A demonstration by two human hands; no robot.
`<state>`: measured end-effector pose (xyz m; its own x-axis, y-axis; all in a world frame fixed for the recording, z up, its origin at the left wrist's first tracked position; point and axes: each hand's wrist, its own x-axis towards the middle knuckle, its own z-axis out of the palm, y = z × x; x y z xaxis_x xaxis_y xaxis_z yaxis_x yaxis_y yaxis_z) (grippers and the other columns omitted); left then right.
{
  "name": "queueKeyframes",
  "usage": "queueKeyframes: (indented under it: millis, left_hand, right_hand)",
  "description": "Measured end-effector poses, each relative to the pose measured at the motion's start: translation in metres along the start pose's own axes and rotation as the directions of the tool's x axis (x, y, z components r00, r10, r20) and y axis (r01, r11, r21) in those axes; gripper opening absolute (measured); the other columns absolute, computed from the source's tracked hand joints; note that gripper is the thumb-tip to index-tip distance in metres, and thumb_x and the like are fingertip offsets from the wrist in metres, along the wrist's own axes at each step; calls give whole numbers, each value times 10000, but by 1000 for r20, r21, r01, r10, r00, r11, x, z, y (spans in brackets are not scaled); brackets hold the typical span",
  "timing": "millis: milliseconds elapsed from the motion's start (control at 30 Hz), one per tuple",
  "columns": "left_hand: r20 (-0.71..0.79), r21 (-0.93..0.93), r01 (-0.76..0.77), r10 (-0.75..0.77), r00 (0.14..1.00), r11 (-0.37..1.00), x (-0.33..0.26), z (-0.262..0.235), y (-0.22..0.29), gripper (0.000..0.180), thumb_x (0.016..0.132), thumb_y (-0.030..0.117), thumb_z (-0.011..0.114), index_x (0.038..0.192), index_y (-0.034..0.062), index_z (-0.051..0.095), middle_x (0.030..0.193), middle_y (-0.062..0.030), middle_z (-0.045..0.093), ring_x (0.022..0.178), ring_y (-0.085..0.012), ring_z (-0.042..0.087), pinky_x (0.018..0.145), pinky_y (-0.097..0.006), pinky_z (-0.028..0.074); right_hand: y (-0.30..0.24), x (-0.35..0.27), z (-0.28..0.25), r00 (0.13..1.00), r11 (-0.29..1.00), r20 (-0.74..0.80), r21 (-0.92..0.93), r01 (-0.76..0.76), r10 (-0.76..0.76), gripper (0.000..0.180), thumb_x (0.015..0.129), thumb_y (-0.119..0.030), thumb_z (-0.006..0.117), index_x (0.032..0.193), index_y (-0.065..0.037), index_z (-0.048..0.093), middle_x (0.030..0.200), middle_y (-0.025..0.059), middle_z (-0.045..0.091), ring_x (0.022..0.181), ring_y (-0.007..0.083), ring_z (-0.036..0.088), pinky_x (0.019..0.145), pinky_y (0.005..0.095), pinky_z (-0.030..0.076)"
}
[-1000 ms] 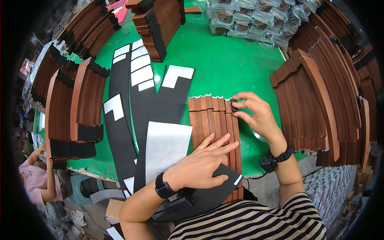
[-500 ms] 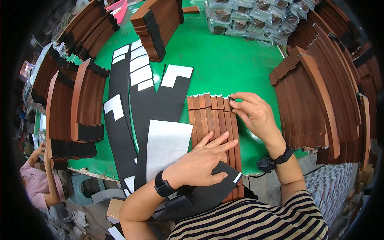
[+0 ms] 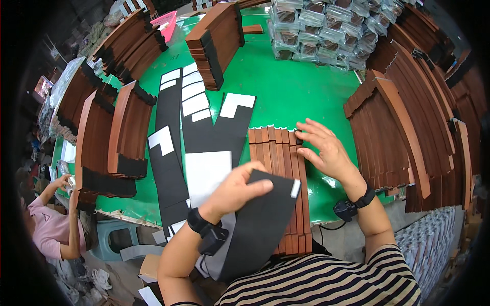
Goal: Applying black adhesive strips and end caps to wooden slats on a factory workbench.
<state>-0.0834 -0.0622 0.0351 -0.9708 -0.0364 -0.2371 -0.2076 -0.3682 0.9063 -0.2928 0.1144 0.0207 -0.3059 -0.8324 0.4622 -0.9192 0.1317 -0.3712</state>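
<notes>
Your left hand (image 3: 232, 193) holds the black sheet (image 3: 263, 224), likely light and bendy, by its edge. Your right hand (image 3: 331, 157) is spread wide.

We take this for a workshop: on a green worktable (image 3: 306, 102) we see stacks of matching wooden pieces (image 3: 383, 137) at left and right, wooden strips (image 3: 275, 153) lined up near the centre, plastic-wrapped bundles (image 3: 311, 31) piled at the top, and a co-worker (image 3: 56, 224) at far left.
</notes>
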Motion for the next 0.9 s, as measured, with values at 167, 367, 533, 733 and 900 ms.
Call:
queueKeyframes:
  millis: [167, 367, 533, 733, 900]
  left_hand:
    - [-208, -55, -14, 2, 978, 998, -7, 10, 15, 169, 958, 171, 656, 988, 35, 560, 925, -35, 664, 813, -82, 638, 731, -238, 538]
    - [-235, -155, -83, 45, 971, 984, -11, 23, 20, 120, 983, 153, 606, 1029, 59, 547, 972, -43, 664, 828, -89, 654, 726, -243, 556]
    - [-173, -211, -149, 113, 978, 966, -17, 24, 17, 134, 991, 170, 589, 1041, 58, 533, 979, -57, 662, 853, -100, 658, 745, -250, 560]
    - [-218, -218, -152, 104, 971, 964, -21, 29, 15, 139, 995, 183, 584, 1038, 62, 533, 943, -45, 651, 812, -95, 649, 711, -242, 558]
    - [-263, -186, -160, 108, 959, 969, -18, 32, 7, 135, 995, 187, 584, 1028, 65, 536, 934, -41, 648, 796, -95, 648, 706, -243, 558]
  right_hand:
    - [-48, -3, -26, 991, 952, -131, 306, 17, 25, 273, 824, -62, 743, 1086, -36, 671, 1147, 124, 655, 971, 257, 654, 767, 338, 540]
    - [-91, -7, -32, 997, 918, 40, 388, -78, 68, 391, 773, -128, 806, 1110, -18, 640, 984, 109, 596, 719, 214, 625, 630, 323, 532]
    - [-96, -14, -28, 996, 903, -1, 421, -79, 88, 389, 767, -110, 811, 1097, -7, 631, 973, 106, 602, 732, 215, 633, 621, 313, 535]
    - [-106, -15, -28, 996, 926, -28, 370, -73, 90, 347, 743, -66, 817, 1019, -7, 615, 949, 105, 601, 760, 237, 629, 635, 339, 522]
    - [-106, -16, -23, 993, 920, -58, 384, -75, 105, 324, 735, -61, 818, 994, -16, 628, 933, 105, 591, 751, 250, 610, 624, 359, 502]
